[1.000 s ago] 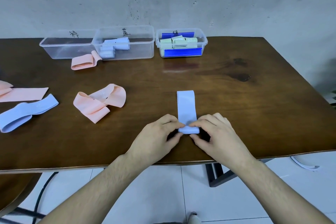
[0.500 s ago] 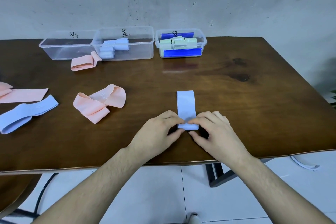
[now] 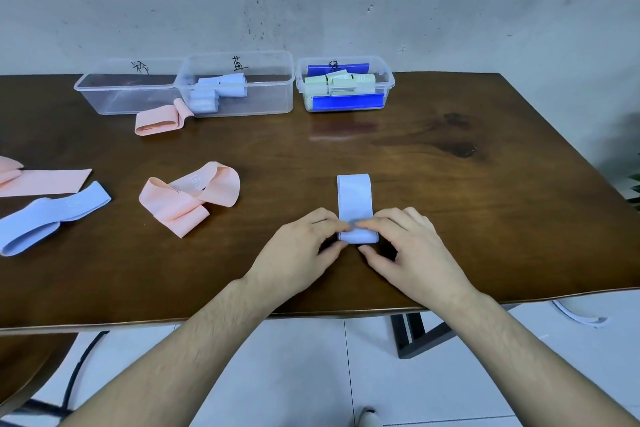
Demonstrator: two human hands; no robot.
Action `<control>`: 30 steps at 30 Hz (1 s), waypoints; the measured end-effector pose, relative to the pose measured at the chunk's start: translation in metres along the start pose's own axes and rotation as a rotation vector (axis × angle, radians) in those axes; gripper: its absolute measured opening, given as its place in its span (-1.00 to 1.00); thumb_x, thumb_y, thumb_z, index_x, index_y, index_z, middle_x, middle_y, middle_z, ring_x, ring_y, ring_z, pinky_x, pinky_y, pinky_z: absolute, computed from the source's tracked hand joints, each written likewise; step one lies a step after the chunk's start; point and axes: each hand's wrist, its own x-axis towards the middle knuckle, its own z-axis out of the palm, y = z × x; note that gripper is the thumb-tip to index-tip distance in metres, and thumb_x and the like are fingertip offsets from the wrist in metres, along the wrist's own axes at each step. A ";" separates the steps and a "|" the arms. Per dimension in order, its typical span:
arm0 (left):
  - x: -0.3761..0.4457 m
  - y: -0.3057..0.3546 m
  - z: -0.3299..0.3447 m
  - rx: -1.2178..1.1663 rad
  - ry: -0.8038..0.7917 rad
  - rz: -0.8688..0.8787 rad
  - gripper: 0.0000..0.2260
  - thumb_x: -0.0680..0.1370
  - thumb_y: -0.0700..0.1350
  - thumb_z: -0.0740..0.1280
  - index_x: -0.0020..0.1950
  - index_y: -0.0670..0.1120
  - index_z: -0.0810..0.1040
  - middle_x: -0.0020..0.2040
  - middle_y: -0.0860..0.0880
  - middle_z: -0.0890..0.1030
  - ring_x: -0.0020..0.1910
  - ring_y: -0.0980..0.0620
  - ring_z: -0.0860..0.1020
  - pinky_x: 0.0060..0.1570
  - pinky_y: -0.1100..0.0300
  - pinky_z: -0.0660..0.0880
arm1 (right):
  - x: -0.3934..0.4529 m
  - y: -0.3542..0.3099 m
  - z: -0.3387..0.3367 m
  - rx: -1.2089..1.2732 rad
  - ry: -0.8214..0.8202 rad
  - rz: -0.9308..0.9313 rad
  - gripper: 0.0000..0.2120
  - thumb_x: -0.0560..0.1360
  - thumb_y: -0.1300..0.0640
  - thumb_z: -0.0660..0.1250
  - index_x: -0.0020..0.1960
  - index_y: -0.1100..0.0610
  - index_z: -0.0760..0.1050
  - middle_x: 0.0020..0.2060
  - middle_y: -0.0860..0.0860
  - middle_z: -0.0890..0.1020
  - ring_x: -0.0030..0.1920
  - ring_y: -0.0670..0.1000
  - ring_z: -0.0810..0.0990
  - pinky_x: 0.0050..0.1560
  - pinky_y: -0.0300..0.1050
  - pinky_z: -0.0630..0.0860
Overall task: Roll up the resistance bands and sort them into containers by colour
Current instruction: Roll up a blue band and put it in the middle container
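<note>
Writing: pink band (image 3: 194, 198) at centre left is showing "16"; a roll in the right bin (image 3: 346, 87) is showing "30".
Blue band (image 3: 354, 198): lying lower centre on the table (image 3: 450, 184), long axis running toward the wall, near end rolled.
Left hand (image 3: 301, 253): fingers pinching the roll.
Right hand (image 3: 412, 253): fingers pinching the roll.
Edge: the roll is sitting near the table's front edge.

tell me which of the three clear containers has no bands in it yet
The leftmost container, at the table's far left. The middle container holds rolled light blue bands and the right container holds green and dark blue ones.
</note>
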 end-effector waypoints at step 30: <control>-0.025 0.008 -0.002 -0.026 0.062 0.049 -0.81 0.49 -0.10 0.47 0.10 -0.02 0.66 0.01 0.16 0.57 -0.28 0.44 0.41 -0.25 0.60 0.26 | -0.012 -0.004 -0.004 0.024 -0.030 -0.145 -0.82 0.58 -0.05 0.36 0.17 -0.16 0.57 0.07 -0.33 0.55 0.03 -0.13 0.44 0.01 -0.12 0.40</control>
